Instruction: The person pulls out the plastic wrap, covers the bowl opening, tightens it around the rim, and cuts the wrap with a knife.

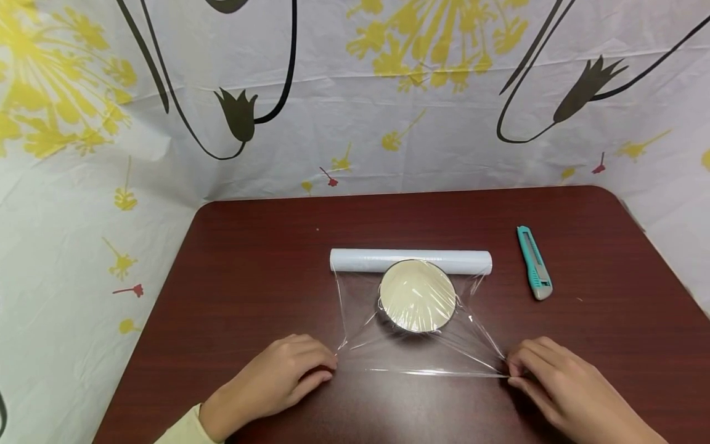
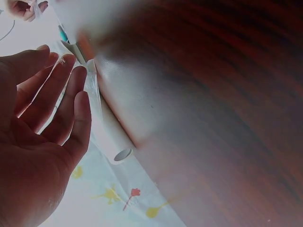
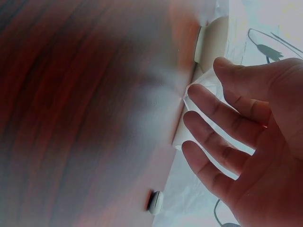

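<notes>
A sheet of clear plastic wrap stretches from its white roll toward the near side of the table. It lies over a round, cream-coloured bowl with a darker rim and clings in creases around it. My left hand pinches the near left corner of the wrap, fingers bent. The near right corner is pinched by my right hand between thumb and index finger. Between the two hands the wrap's front edge runs nearly straight. In the right wrist view, the other fingers are loosely bent.
A teal utility knife lies on the dark red-brown table, right of the roll. Behind and beside the table hangs a white sheet with yellow, black and red flower prints.
</notes>
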A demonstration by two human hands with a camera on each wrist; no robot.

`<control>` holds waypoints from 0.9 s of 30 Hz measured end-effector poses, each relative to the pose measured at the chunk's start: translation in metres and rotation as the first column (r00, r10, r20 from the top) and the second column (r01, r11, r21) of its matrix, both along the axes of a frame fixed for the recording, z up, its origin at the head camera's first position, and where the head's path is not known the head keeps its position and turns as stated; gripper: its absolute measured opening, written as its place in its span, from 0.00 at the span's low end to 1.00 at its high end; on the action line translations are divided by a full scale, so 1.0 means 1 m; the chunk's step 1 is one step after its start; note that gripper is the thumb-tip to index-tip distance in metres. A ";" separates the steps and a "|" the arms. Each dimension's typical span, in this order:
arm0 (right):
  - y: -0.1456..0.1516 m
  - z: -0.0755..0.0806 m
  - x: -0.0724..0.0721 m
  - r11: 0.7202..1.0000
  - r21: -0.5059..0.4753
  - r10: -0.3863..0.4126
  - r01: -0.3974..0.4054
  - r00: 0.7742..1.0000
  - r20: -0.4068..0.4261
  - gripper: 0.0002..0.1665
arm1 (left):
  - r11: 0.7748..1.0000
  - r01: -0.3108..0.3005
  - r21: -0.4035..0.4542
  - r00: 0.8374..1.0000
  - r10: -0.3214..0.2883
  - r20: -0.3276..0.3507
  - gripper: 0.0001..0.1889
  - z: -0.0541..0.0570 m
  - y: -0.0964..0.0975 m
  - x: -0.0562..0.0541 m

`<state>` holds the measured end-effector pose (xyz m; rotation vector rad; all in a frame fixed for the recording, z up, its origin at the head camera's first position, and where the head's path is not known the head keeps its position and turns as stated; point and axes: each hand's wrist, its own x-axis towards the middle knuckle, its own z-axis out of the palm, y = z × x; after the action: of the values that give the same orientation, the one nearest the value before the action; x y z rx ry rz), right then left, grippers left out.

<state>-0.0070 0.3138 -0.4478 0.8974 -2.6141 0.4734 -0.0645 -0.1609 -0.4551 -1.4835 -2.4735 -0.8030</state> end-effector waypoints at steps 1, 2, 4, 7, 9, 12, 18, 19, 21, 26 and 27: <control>0.000 0.000 0.000 1.000 0.001 -0.001 0.001 1.000 0.001 0.23 | 1.000 -0.002 0.002 1.000 0.002 0.001 0.07 0.000 0.000 0.000; 0.001 0.000 0.000 1.000 0.001 -0.001 0.001 1.000 0.003 0.23 | 1.000 -0.004 0.003 1.000 0.004 0.000 0.07 -0.001 -0.001 0.000; 0.002 0.000 0.001 1.000 0.001 -0.003 0.003 1.000 0.005 0.23 | 1.000 -0.006 0.007 1.000 0.006 -0.002 0.08 -0.001 -0.002 0.000; 0.003 0.000 0.001 1.000 0.002 -0.005 0.005 1.000 0.008 0.23 | 1.000 -0.006 0.012 1.000 0.006 -0.004 0.08 -0.002 -0.004 0.000; 0.004 0.000 0.001 1.000 0.000 -0.007 0.007 1.000 0.007 0.23 | 1.000 -0.009 0.014 1.000 0.009 -0.002 0.09 -0.002 -0.004 0.000; 0.005 -0.001 0.001 1.000 -0.019 -0.002 0.002 1.000 0.012 0.23 | 1.000 -0.014 0.014 1.000 0.013 0.011 0.09 -0.002 -0.005 0.000; 0.006 -0.002 0.001 1.000 -0.022 -0.003 0.004 1.000 0.015 0.23 | 1.000 -0.031 0.002 0.998 0.031 0.048 0.11 -0.001 -0.007 0.001; 0.007 -0.002 0.001 1.000 -0.021 -0.003 0.003 1.000 0.016 0.23 | 0.999 -0.036 -0.001 0.998 0.036 0.061 0.12 -0.001 -0.007 0.001; 0.007 -0.003 0.001 0.999 -0.035 0.006 -0.005 1.000 0.023 0.22 | 0.999 -0.041 -0.005 0.996 0.041 0.082 0.12 -0.001 -0.009 0.001; 0.009 -0.004 0.001 0.999 -0.050 0.007 -0.006 0.999 0.031 0.22 | 0.998 -0.058 -0.002 0.993 0.058 0.102 0.12 -0.002 -0.013 0.000; 0.009 -0.003 0.001 0.999 -0.043 0.002 -0.001 1.000 0.028 0.22 | 0.998 -0.063 -0.001 0.993 0.062 0.099 0.12 -0.002 -0.014 0.000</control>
<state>-0.0061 0.3232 -0.4509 0.8855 -2.6183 0.5446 -0.0650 -0.1748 -0.4569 -1.3902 -2.5747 -0.8882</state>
